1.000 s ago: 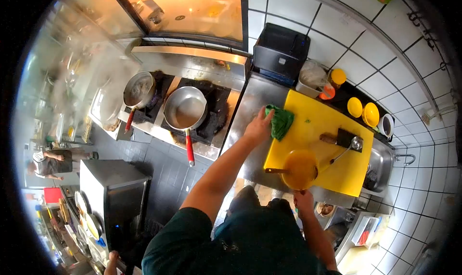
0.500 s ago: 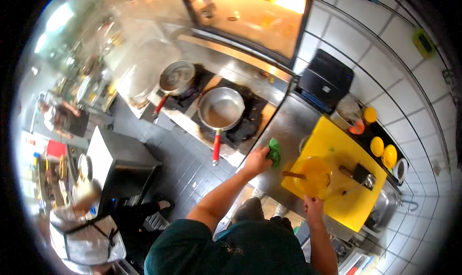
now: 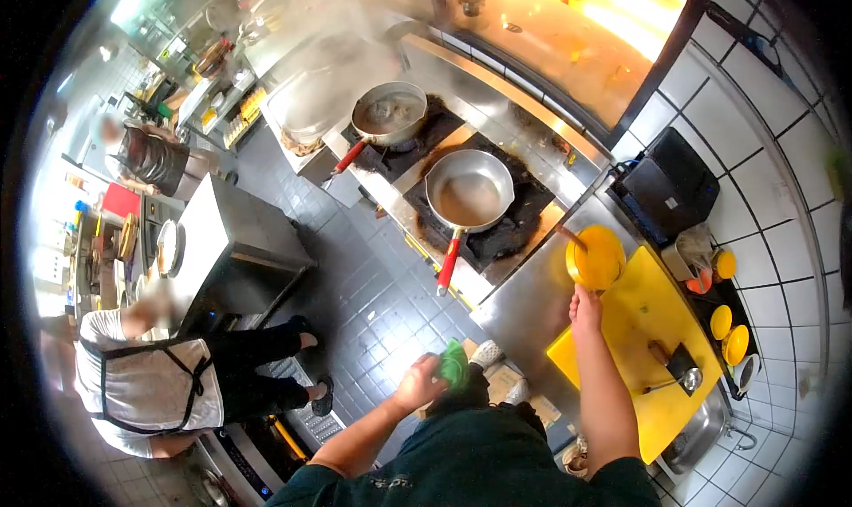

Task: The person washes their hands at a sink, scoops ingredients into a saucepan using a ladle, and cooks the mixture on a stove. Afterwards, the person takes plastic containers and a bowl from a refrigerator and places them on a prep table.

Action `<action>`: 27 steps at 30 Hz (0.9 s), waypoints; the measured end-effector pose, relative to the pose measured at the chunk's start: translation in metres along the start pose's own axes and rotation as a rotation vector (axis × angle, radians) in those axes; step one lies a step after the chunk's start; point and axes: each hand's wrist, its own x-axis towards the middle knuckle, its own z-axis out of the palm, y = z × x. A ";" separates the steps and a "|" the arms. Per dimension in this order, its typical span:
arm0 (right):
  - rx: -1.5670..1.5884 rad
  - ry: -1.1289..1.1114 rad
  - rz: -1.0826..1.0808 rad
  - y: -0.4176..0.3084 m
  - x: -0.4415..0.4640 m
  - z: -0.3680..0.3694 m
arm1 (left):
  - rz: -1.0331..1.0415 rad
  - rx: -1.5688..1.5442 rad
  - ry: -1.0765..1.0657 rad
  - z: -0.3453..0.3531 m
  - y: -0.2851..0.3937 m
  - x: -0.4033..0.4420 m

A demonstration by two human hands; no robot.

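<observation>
My left hand is closed on a green cloth, low in front of my body. My right hand grips the near side of a round yellow container, possibly by a handle that my fingers hide. A brown wooden-looking handle sticks out of the container toward the stove. The container is over the steel counter, by the corner of the yellow cutting board. On the board lie a ladle and a dark, flat-bladed tool.
Two pans with red handles, a near pan and a far pan, sit on the stove. A black box stands against the tiled wall, with yellow cups along the ledge. A co-worker stands at left; another person is farther back.
My right hand has carried the yellow container off the cutting board toward the stove. My left hand has drawn the green cloth back from the counter toward my body. The view has shifted.
</observation>
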 end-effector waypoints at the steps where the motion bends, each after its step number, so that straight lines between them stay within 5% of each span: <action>1: 0.021 0.002 0.010 0.000 0.012 0.003 | -0.002 -0.009 0.011 0.001 0.002 0.002; 9: 0.082 -0.087 -0.049 0.022 0.071 -0.007 | 0.105 -0.065 0.012 0.047 0.053 0.063; 15: -0.083 0.241 -0.033 -0.021 0.004 -0.003 | 0.296 0.019 0.031 0.080 0.109 0.113; 18: -0.522 0.174 -0.529 -0.034 -0.055 -0.053 | 0.270 0.044 -0.001 0.079 0.127 0.095; 20: -0.947 0.375 -1.113 -0.059 -0.070 -0.107 | 0.199 0.043 -0.086 0.088 0.103 0.073; 22: -1.181 0.708 -1.233 -0.101 -0.075 -0.155 | 0.130 0.031 -0.162 0.084 0.091 0.043; 24: -1.318 0.765 -1.037 -0.160 -0.091 -0.181 | 0.094 0.013 -0.129 0.092 0.057 0.014; 26: -1.436 0.853 -1.180 -0.175 -0.056 -0.214 | -0.028 0.127 -0.169 0.093 0.037 -0.010; 27: -1.516 0.734 -1.049 -0.180 -0.044 -0.225 | -0.096 0.153 -0.182 0.091 0.032 -0.022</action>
